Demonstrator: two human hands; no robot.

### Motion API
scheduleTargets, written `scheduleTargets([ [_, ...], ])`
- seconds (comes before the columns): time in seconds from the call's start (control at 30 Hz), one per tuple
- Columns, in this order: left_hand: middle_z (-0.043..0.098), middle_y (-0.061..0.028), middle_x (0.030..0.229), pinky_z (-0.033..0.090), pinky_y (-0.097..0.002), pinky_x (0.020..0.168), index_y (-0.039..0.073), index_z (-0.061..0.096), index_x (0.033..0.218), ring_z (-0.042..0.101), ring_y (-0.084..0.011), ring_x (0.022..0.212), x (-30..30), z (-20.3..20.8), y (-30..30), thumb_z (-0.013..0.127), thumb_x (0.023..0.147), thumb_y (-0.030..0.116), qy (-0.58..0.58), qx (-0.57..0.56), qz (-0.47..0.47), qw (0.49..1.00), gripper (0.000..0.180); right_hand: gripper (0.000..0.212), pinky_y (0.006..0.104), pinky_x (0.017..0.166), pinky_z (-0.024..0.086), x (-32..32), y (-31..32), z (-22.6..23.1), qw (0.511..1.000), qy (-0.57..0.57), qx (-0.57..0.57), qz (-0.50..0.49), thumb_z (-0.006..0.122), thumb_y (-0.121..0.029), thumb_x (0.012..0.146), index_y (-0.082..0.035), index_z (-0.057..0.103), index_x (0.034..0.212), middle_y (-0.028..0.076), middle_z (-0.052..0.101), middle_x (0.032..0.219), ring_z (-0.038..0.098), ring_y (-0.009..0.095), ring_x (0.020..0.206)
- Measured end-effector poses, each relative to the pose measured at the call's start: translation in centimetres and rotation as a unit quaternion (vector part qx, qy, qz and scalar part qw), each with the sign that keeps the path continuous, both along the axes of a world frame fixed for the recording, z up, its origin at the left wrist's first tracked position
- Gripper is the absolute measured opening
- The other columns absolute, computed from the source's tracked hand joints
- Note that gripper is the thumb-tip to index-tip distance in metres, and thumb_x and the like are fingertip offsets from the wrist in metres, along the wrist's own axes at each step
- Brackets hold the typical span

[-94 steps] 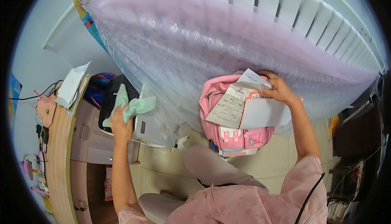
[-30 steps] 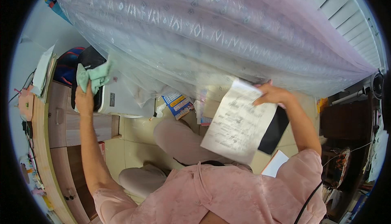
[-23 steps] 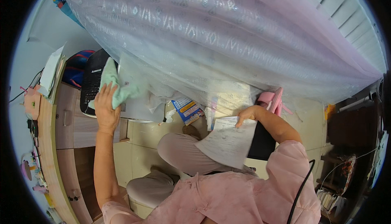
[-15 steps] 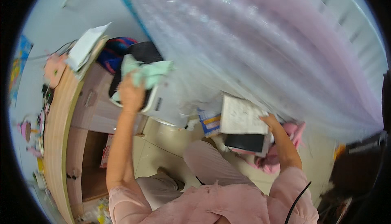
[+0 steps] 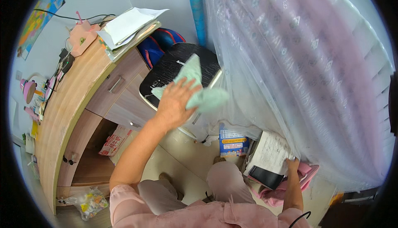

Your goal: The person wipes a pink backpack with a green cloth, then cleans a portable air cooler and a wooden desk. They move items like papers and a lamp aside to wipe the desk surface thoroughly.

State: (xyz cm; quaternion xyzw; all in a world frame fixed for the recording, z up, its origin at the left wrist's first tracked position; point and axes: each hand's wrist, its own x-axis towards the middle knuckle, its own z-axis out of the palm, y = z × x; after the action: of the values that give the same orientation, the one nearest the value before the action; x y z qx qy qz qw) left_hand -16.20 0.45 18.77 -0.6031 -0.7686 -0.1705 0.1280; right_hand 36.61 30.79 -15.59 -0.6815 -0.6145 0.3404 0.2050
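My left hand (image 5: 177, 103) presses a mint-green cloth (image 5: 192, 72) onto the black top (image 5: 166, 74) of a white-sided stool or box beside the desk. One end of the cloth sticks up, and the other end is blurred by motion. Low on the right, my right hand (image 5: 292, 166) grips the edge of a written-on paper pad (image 5: 271, 149). The pad lies over a dark flat item (image 5: 267, 177), which looks like a book or folder. Underneath is a pink cloth item (image 5: 309, 176). The fingertips of my right hand are partly hidden.
A wooden desk (image 5: 78, 91) with papers (image 5: 128, 27) on its corner curves along the left. Plastic sheeting (image 5: 265, 62) hangs over the right side. A blue printed booklet (image 5: 233, 141) lies on the floor near my feet. A blue bag (image 5: 159, 43) stands behind the stool.
My left hand has shifted the green cloth across the black top. My view has turned, so the desk shows more fully. My right hand stays at the paper pad, now lower in view.
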Motion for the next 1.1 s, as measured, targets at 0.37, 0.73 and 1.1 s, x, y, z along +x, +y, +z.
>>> scheduleTargets([
  [0.37,0.045,-0.0134,0.141,0.031,-0.0480,0.108,0.014,0.048,0.134,0.040,-0.0331,0.131,-3.2,-0.2,1.8,0.056,0.090,0.036,0.044,-0.023,0.081,0.995,0.050,0.059,0.0336,0.083,0.050,3.5,0.2,-2.4,0.996,0.084,-0.022,0.014,0.072,-0.002,0.074,0.008,0.049,0.127,0.016,0.061,0.116,0.061,0.024,0.098],
  [0.73,0.051,-0.0114,0.135,0.034,-0.0479,0.105,0.016,0.051,0.132,0.045,-0.0323,0.127,-1.0,-1.2,1.9,0.067,0.082,0.031,0.077,0.021,0.025,0.996,0.054,0.055,0.0332,0.081,0.050,2.1,-1.2,-2.9,0.998,0.038,-0.037,-0.018,0.076,-0.008,0.074,0.007,0.054,0.123,0.015,0.063,0.114,0.061,0.024,0.096],
  [1.1,0.056,-0.0189,0.127,0.038,-0.0456,0.100,0.005,0.059,0.120,0.049,-0.0362,0.122,-2.3,-0.8,2.2,0.062,0.087,0.037,-0.035,0.101,0.165,0.981,0.047,0.055,0.0325,0.086,0.047,2.1,-1.9,-2.0,0.986,0.162,-0.022,-0.031,0.076,-0.010,0.073,0.005,0.056,0.122,0.016,0.062,0.115,0.060,0.024,0.100],
])
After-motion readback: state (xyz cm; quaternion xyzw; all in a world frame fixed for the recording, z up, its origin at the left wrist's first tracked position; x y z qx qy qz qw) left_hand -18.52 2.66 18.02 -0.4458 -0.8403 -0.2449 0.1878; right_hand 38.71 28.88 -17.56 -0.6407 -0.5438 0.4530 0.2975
